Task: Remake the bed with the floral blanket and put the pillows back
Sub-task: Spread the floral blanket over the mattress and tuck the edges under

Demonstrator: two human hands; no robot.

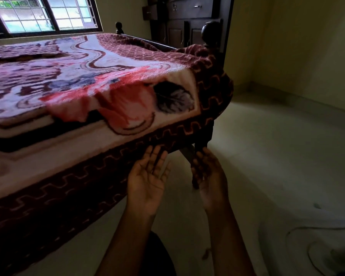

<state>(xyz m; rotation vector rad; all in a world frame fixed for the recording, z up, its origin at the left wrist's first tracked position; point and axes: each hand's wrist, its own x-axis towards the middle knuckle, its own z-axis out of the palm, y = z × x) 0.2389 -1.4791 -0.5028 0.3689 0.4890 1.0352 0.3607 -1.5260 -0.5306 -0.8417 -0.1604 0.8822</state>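
Evidently the spreading step is close to done. The floral blanket [92, 76] lies over the whole top of the bed and hangs down the near side, its dark red zigzag border [88, 176] falling toward the floor. At the near corner it bunches in loose folds. The left hand [147, 180] is spread palm up, fingers straight, with the tips just at the hanging hem. The right hand [209, 176] is beside it, palm turned inward and fingers loosely bent, holding nothing that I can see. The next move probably calls for taking the hem at this corner and drawing it straight so that the bunched cloth lies flat. No pillows are in view, so that part seems not yet begun.

A barred window [44, 12] stands behind the bed at the far left. Round-knobbed bedposts [210, 29] and a dark cabinet [187, 20] stand at the right end. Beyond are a pale floor [277, 156] and a yellowish wall [297, 46].
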